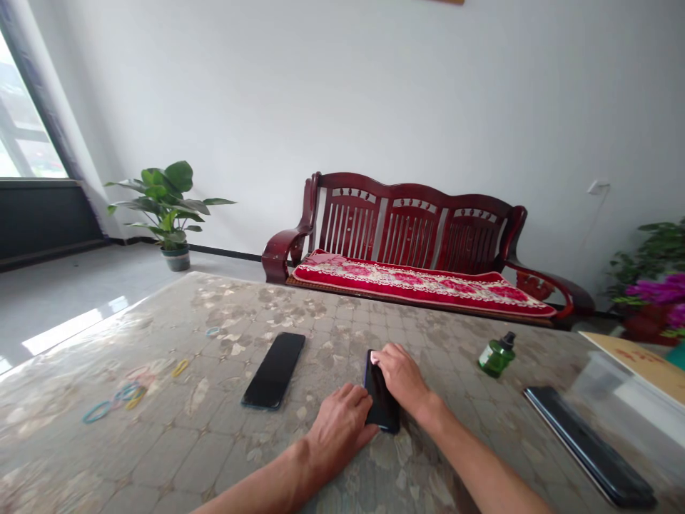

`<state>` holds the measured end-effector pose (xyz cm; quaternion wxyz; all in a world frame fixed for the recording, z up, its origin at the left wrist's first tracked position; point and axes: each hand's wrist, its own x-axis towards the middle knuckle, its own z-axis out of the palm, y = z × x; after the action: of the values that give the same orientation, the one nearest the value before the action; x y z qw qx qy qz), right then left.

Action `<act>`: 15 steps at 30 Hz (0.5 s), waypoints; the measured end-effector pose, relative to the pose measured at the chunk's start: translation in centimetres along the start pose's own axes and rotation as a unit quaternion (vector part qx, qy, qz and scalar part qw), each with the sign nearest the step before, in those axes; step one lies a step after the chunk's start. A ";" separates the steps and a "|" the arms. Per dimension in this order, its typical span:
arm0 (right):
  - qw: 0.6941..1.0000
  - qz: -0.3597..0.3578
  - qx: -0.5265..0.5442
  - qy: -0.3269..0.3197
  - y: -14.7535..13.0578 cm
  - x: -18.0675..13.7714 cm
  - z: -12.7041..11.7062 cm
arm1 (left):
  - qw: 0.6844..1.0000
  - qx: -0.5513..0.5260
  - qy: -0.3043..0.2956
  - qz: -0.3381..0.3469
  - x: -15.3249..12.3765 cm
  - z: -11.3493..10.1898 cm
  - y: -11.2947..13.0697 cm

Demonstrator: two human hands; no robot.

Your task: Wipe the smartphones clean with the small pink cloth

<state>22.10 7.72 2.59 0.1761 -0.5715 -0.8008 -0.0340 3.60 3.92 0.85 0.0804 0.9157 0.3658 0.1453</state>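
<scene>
Forearms [267,475], hands [341,420] on glossy oblong phone [382,410]

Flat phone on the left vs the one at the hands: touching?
Apart. The head view shows a strip of tablecloth between the left phone and the phone at the hands.

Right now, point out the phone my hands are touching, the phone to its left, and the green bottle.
Touched phone [383,408], head view, lower part of its screen.
Left phone [274,372], head view, middle of its screen.
Green bottle [497,358], head view, its body below the top.
</scene>
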 end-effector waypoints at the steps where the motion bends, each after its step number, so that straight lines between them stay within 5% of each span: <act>1: 1.000 0.002 -0.012 -0.006 -0.1 0.3 0.0 | 1.000 -0.004 0.003 0.006 0.0 -0.1 -0.1; 10: 0.997 -0.079 0.004 -0.022 -2.4 -3.1 -0.9 | 1.000 -0.011 0.014 0.017 -0.1 -0.3 -0.2; 15: 1.000 -0.030 0.000 0.006 -1.1 -1.1 -0.1 | 1.000 -0.005 0.013 0.011 -0.1 -0.3 -0.2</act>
<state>21.44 6.37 2.53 0.1795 -0.5473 -0.8164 -0.0424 3.25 4.01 1.06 0.0787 0.9175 0.3556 0.1599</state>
